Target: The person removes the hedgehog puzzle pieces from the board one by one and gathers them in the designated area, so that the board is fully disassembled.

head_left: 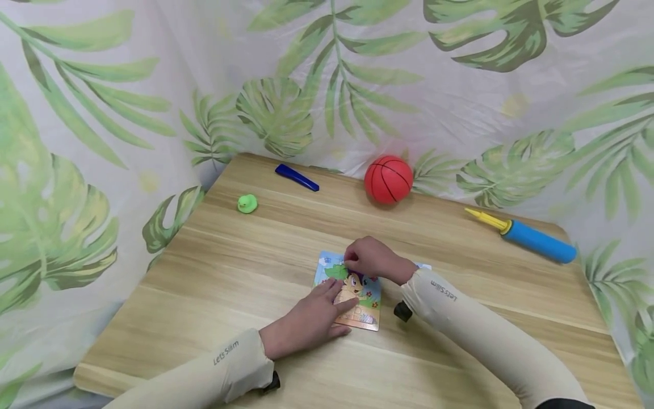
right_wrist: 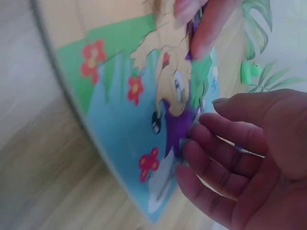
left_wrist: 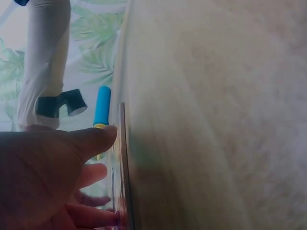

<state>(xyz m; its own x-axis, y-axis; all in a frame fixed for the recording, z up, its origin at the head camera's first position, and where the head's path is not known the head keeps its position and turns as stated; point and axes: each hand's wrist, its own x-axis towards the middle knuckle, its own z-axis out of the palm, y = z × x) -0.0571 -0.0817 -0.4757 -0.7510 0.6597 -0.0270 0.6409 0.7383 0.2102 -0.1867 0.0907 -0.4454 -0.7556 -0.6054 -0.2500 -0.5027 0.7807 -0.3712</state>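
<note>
A cartoon jigsaw puzzle (head_left: 372,318) lies flat on the wooden table, with a pale face, purple hair and red flowers in its picture. My left hand (head_left: 306,322) rests on its lower left part, fingers stretched over the picture. In the left wrist view, the left thumb (left_wrist: 98,142) is by the edge of the board. My right hand (head_left: 375,258) is at the puzzle's top edge. Its bent fingertips touch the picture near the purple hair in the right wrist view, where the right thumb (right_wrist: 235,106) stands slightly apart and no loose piece shows.
A flat blue-and-white item (head_left: 425,266) peeks out from behind the right wrist. Farther back are a green toy duck (head_left: 247,204), a dark blue strip-shaped object (head_left: 297,178), a red ball (head_left: 388,180) and a blue hand pump (head_left: 539,241). A leaf-patterned curtain (head_left: 327,74) borders the table.
</note>
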